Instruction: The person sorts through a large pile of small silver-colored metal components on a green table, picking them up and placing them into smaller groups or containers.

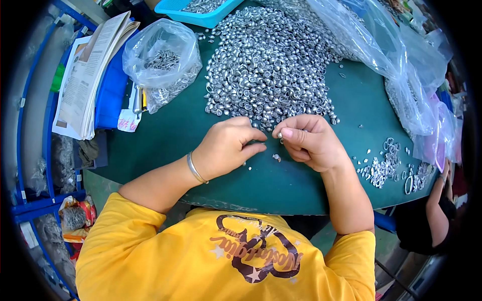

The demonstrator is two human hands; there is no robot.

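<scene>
A big heap of small rounded silver metal pieces lies on the green table, just beyond my hands. My right hand pinches a small silver metal piece between thumb and forefinger, its other fingers curled under. Close by on the left, my left hand has its thumb and forefinger apart, pointing toward the right hand; no piece shows between them. The curled fingers of that hand are partly hidden. A small metal scrap rests on the table between the hands.
Left of the heap stands a clear bag of metal pieces, beside papers in a blue holder. A blue tray is at the back. To the right lie loose scraps and plastic bags. Another person's arm shows at far right.
</scene>
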